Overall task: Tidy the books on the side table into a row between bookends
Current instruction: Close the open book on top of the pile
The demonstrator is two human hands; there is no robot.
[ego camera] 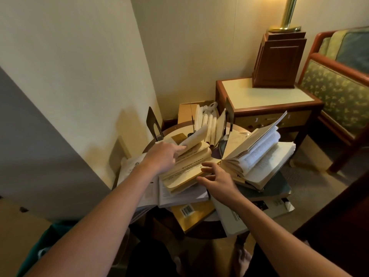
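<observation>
A round side table (237, 127) is heaped with books. In the middle lies an open yellowed paperback (187, 164); my left hand (162, 156) presses on its left half, index finger against a curling page. My right hand (216, 179) rests with spread fingers on the book's near right corner. To the right a thick open book (257, 154) lies on a dark book (279, 182). At the back a few books (209, 124) stand upright against the right black bookend (229, 114). The left black bookend (153, 123) stands apart near the wall.
Loose books and papers (191, 210) overhang the table's near edge. A wooden nightstand (265, 96) with a lamp base (279, 58) stands behind on the right, next to a patterned armchair (337, 84). The wall corner is close on the left. A cardboard box (185, 112) sits behind the table.
</observation>
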